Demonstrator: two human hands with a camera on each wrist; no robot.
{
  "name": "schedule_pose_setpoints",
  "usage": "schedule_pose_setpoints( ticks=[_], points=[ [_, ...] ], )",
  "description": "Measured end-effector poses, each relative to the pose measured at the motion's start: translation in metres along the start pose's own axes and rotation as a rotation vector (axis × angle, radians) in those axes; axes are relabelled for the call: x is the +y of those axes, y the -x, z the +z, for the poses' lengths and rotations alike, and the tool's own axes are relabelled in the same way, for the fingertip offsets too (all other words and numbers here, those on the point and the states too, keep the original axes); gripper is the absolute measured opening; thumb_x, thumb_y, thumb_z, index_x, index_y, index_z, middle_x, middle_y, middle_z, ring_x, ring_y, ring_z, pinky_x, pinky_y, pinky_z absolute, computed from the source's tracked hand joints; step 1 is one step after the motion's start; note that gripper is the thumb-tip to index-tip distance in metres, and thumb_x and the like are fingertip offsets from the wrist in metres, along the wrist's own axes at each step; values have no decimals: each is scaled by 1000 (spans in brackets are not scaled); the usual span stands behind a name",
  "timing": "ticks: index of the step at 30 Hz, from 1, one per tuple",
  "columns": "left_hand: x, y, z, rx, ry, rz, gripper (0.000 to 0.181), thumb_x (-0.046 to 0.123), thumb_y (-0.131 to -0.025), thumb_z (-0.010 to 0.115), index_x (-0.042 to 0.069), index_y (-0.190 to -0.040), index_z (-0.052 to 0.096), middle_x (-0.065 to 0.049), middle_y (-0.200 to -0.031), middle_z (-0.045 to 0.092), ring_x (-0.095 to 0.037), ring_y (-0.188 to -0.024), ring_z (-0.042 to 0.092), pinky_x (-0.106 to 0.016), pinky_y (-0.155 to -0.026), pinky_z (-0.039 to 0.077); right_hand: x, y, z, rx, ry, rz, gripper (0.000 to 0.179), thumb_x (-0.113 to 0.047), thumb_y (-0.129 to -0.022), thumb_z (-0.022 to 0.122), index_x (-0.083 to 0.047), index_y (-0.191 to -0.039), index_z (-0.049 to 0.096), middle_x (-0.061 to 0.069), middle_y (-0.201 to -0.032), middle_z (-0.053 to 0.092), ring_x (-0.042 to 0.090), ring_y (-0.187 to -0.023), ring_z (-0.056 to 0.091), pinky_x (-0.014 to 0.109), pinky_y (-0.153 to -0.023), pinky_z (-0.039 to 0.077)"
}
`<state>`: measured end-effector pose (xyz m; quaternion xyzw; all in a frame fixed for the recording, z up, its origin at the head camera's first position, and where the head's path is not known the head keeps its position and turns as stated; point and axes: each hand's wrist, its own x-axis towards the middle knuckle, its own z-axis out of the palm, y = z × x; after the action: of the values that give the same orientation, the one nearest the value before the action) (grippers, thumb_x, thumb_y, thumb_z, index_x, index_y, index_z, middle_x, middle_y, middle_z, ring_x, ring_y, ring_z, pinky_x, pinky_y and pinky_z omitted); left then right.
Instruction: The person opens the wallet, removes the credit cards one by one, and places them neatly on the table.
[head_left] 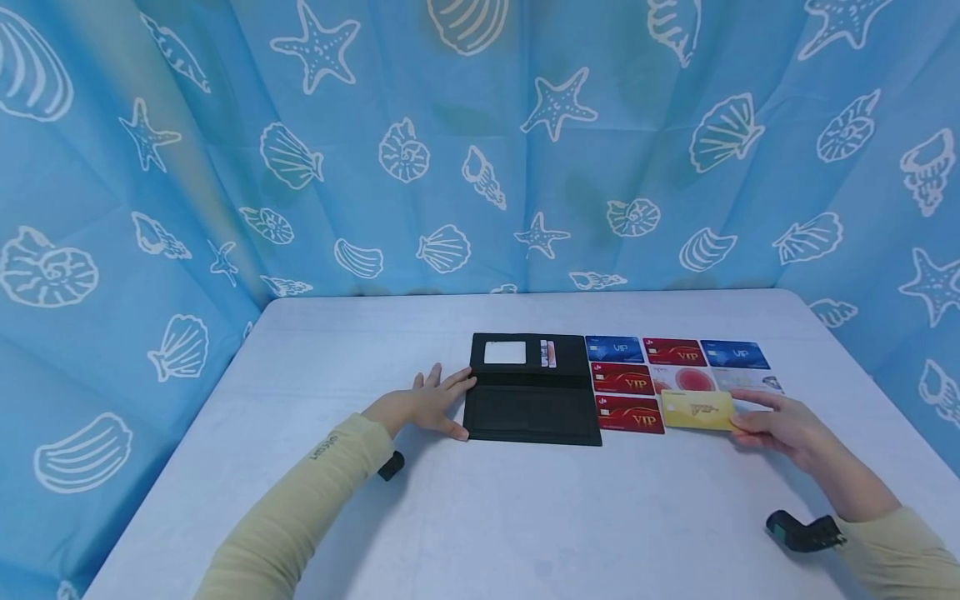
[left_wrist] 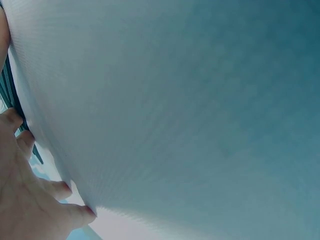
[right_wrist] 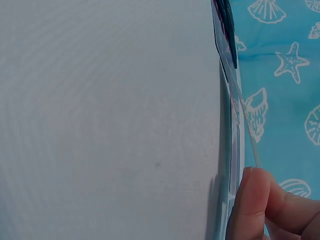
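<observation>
An open black wallet (head_left: 532, 412) lies flat on the table, with a pale window pocket and small cards showing in a slot of its upper half. My left hand (head_left: 429, 402), fingers spread, rests at the wallet's left edge; in the left wrist view those fingers (left_wrist: 57, 190) touch the white cloth. Between thumb and fingers my right hand (head_left: 783, 425) pinches a yellow card (head_left: 696, 410) by its right end. In the right wrist view the card (right_wrist: 248, 127) appears edge-on, tilted above the table. Its far edge overlaps a white card with a pink circle (head_left: 686, 378).
Beside the wallet, other cards lie in rows: blue VIP cards (head_left: 615, 348), red VIP cards (head_left: 628, 414) and a pale card (head_left: 748, 381) partly behind my right fingers. A white cloth covers the table (head_left: 525, 517). Blue shell-print curtains (head_left: 480, 167) hang behind and at the sides.
</observation>
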<state>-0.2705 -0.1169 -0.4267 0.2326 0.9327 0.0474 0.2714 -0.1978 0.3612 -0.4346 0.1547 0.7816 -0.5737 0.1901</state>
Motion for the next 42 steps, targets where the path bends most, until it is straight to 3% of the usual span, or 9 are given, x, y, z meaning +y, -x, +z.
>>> schedule_pose_setpoints(
  ticks=[4,7,10,13,22,32,42],
  points=[
    [0,0,0,2,2,1,95,53,-78,63,22,-149,8,5,-155,-6,-38,-138,-12,-57,-109,-1,1,-1,-3,0,1,8,73,-19,-90,59,5,-143,14,33,-122,39,18,-75,67,25,-72,53],
    [0,0,0,4,1,1,95,53,-78,63,22,-149,8,5,-155,-5,-38,-138,-12,-57,-109,-1,2,-1,-4,-4,9,14,73,-18,-90,59,6,-142,15,15,-106,54,19,-74,67,25,-72,53],
    [0,0,0,5,-2,2,95,53,-78,63,22,-149,8,5,-155,-5,-38,-138,-12,-57,-109,-1,3,-2,-4,-9,25,14,72,-18,-90,59,7,-142,15,5,-96,57,19,-73,66,25,-71,53],
    [0,0,0,3,-3,1,95,53,-78,62,22,-149,7,5,-155,-6,-38,-138,-12,-57,-109,-1,4,-2,-2,1,72,1,71,-18,-90,58,8,-141,17,7,-97,57,19,-72,66,24,-70,53],
    [3,2,-2,-3,7,-3,94,52,-79,63,22,-149,7,5,-155,-6,-37,-138,-12,-56,-109,-1,1,-4,6,63,237,-20,63,-17,-90,57,13,-136,25,34,-112,46,20,-66,63,23,-65,53],
    [1,-1,0,2,7,-7,94,52,-78,63,22,-149,8,5,-155,-5,-37,-138,-12,-57,-109,-1,-7,-8,13,132,311,42,53,-11,-88,57,16,-126,32,26,-94,55,19,-61,62,24,-61,53],
    [-2,-3,2,14,6,6,94,53,-78,63,22,-149,9,5,-155,-5,-38,-138,-12,-57,-109,-1,-11,-10,17,155,408,53,45,-16,-86,62,14,-111,38,23,-85,54,20,-59,58,23,-57,52]
  ],
)
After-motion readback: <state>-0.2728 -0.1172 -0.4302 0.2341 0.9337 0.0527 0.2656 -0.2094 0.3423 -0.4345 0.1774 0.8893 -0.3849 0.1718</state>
